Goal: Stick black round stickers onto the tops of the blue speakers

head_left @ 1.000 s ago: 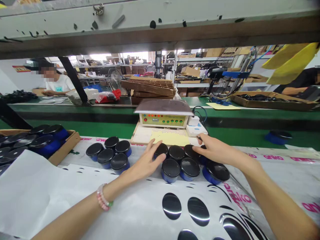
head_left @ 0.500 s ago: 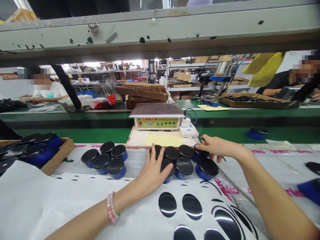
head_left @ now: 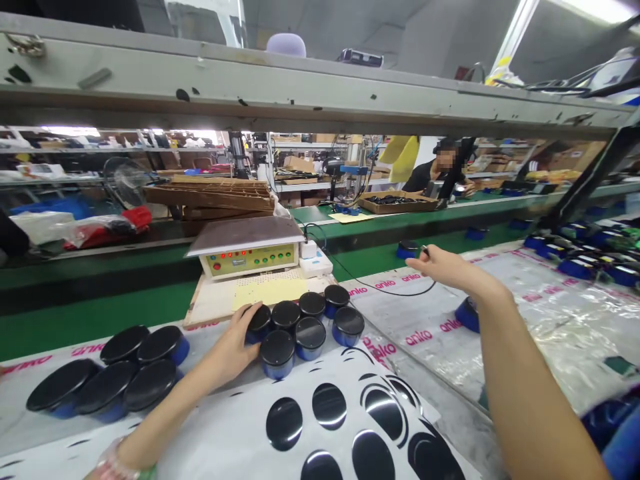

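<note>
Seven black-lidded jars point(head_left: 310, 332) sit bunched, one cupped by the left hand's point(head_left: 227, 353) fingers; right hand point(head_left: 443, 267) is pulled off, fingers pinched on something too small to tell.

The left hand point(head_left: 227, 347) covers most of a jar point(head_left: 259, 321), leaving only a strip of its black lid and blue side in view. Whatever the right hand point(head_left: 443, 265) pinches at its fingertips point(head_left: 424, 251) is too small to tell. The right forearm point(head_left: 530, 387) hides part of a blue jar point(head_left: 467, 315), and the bottom edge cuts off both it and the left forearm point(head_left: 150, 427). A blue object point(head_left: 617, 427) in the lower right corner is blurred and cut off. The lettering on the control box point(head_left: 245, 260) is too small to read, and the sheet point(head_left: 235, 433) of black discs runs past the bottom edge.
</note>
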A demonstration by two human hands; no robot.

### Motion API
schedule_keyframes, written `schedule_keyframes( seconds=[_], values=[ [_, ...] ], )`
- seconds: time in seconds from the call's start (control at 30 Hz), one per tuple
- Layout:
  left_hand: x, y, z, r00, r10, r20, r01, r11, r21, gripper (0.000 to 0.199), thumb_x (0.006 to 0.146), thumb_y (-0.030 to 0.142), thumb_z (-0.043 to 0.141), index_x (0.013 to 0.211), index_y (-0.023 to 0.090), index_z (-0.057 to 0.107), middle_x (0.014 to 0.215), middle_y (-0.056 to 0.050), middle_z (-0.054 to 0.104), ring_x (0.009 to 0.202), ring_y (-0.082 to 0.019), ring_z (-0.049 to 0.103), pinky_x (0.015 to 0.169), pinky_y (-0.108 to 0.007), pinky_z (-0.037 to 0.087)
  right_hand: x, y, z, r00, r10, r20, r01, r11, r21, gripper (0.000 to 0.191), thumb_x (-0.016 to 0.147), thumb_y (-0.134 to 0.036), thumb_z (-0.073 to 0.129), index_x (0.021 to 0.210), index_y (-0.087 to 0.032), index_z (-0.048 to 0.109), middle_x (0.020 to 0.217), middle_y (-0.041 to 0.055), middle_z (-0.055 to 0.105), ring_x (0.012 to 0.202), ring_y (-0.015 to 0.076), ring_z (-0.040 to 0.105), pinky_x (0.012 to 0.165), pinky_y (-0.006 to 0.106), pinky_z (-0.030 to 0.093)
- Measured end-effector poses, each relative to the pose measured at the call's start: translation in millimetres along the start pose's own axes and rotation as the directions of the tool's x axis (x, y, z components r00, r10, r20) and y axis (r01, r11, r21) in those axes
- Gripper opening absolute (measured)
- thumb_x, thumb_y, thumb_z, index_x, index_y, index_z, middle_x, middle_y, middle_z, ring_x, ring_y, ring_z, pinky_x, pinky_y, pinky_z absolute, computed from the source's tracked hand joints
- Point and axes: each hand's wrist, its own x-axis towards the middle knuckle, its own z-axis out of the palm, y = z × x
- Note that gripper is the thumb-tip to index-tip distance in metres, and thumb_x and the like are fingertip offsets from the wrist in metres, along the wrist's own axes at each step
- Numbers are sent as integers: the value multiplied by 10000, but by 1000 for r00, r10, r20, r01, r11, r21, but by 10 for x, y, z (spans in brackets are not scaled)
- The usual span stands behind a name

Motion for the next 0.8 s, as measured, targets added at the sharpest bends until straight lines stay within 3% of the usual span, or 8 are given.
schedule_keyframes(
  seconds=[0.1,0.23,0.3,0.37,0.43,0.53,0.67,0.8],
  values=[
    [31,102,-65,987,-7,-158,2,1000,-31,604,745,398,631,1268,126,496,1302,-129,517,1217,-259,505,1069,-425,392,-310,-498,68,953,-295,66,286,951,116,315,891,-486,473,824,-188,399,800,41,604,667,160,518,589,271,374],
    [-67,536,-207,944,64,-323,-65,998,8,753,715,403,700,1366,224,367,1272,-72,497,1144,-224,528,983,-389,456,-776,-1167,249,729,-676,112,614,717,330,368,870,-555,495,939,-196,448,1053,47,595,821,150,560,662,253,417],
    [-159,779,-250,922,193,-335,-184,981,61,840,694,334,730,1413,273,300,1211,-43,530,1082,-204,553,948,-368,473,-955,-1389,369,620,-781,76,682,585,439,374,850,-542,529,979,-198,460,1012,29,587,815,141,546,681,257,413],
    [-244,962,-261,892,311,-329,-290,951,111,885,687,248,725,1437,296,257,1164,-29,560,1032,-194,570,924,-357,483,-1064,-1519,478,553,-833,24,696,478,536,305,826,-461,562,917,-190,459,887,4,562,752,128,507,658,260,396],
    [-305,1069,-248,874,362,-324,-332,932,146,924,672,176,710,1450,304,228,1150,-25,572,1021,-194,574,913,-349,486,-1109,-1574,553,547,-837,-14,678,433,595,240,787,-366,578,820,-187,421,787,-22,513,685,112,455,616,254,372],
    [-350,1139,-216,871,376,-315,-326,924,202,938,659,119,700,1448,316,233,1111,-16,578,987,-188,582,871,-322,500,-1123,-1585,602,594,-803,-46,646,442,622,256,742,-304,585,742,-187,358,715,-46,458,627,95,389,565,243,333],
    [-385,1191,-192,842,430,-326,-337,890,307,902,655,80,678,1426,321,276,1131,-26,560,1017,-200,572,878,-313,495,-1147,-1596,639,620,-780,-84,622,422,660,243,753,-267,559,724,-184,332,709,-46,438,630,93,367,565,240,324],
    [-412,1112,-235,819,473,-324,-310,841,444,838,731,160,657,1456,274,251,1119,-52,528,1005,-208,572,847,-301,500,-1077,-1573,638,605,-794,-62,593,397,701,295,784,-379,618,796,-183,398,764,-28,494,670,99,441,596,238,385]
  ],
)
